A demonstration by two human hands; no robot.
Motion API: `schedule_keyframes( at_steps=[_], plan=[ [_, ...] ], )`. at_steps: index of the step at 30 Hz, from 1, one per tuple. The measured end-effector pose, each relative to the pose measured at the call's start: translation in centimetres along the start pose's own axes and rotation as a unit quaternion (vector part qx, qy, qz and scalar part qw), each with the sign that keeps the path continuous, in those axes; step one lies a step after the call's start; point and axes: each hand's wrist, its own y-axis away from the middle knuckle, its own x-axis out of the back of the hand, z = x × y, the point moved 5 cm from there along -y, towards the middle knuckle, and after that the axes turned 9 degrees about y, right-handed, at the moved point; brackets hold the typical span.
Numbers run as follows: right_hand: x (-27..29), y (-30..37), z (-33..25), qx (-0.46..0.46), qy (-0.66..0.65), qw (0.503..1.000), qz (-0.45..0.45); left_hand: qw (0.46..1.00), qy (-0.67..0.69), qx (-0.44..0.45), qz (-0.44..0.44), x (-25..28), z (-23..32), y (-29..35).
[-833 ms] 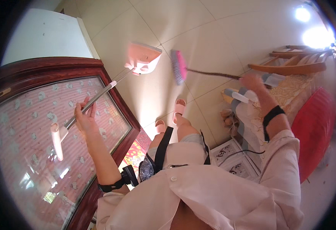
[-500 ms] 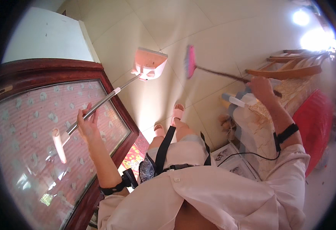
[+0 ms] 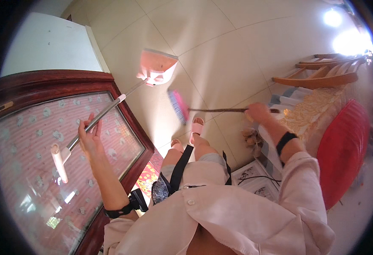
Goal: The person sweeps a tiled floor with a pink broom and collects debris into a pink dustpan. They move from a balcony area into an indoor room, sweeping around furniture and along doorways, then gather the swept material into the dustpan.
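Note:
A pink long-handled dustpan [image 3: 155, 66] rests on the tiled floor, its open edge facing away from me. My left hand [image 3: 91, 138] supports its metal pole below the T-shaped grip, the pole lying between thumb and fingers. To the right, my right hand [image 3: 261, 114] is wrapped round the dark stick of a broom [image 3: 179, 106]. The broom's pink head with blue-grey bristles is slightly blurred and sits close to my feet, nearer to me than the dustpan and apart from it.
On the left stands a glass-topped table with a dark red wooden frame [image 3: 58, 76]. A wooden chair [image 3: 318, 78], a lace-patterned cloth [image 3: 307, 110] and a red rounded object [image 3: 344, 153] line the right side. My pink sandals [image 3: 197, 127] are on the floor.
My right hand has swung the broom left and toward me, closer to my feet. The dustpan and my left hand have shifted slightly to the left.

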Motion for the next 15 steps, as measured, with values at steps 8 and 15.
schedule_keyframes(
  at_steps=[8,15],
  plan=[
    [11.4,2.2,15.2,-0.169,0.153,0.971,0.070,1.000,-0.001,0.020,0.001,1.0,-0.7,0.1],
    [19.1,5.5,12.4,-0.186,0.148,0.958,0.163,0.996,-0.066,0.029,-0.060,-0.7,-0.3,1.4]
  ],
)
